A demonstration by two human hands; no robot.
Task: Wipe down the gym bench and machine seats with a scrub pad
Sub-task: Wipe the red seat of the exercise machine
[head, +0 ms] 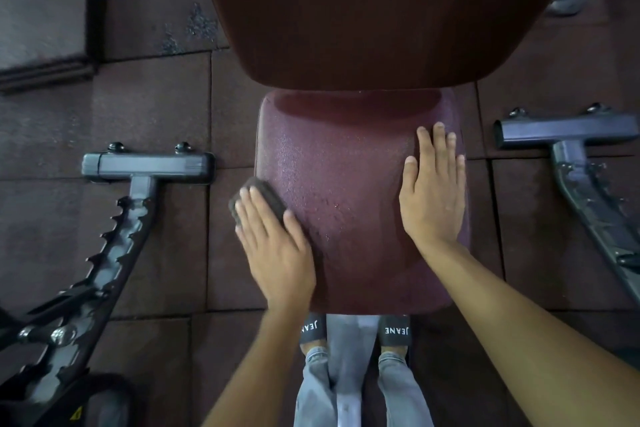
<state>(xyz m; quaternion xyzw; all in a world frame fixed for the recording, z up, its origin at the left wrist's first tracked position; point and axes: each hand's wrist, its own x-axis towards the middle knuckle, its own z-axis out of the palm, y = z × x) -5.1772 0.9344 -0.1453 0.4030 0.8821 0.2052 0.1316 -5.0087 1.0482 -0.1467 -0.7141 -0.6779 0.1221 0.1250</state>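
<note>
- Scrub pad (258, 198): sat at the left edge of the seat (346, 166), partly overhanging it.
- Left hand (275, 250): pressed the pad down with straight fingers, not clenched round it; long axis of pad hidden beneath them.
- Next stroke, likely: rightward from the pad across the damp seat.
- Right hand (433, 191): rested flat and released on the seat's right side, well apart from the pad.
</note>
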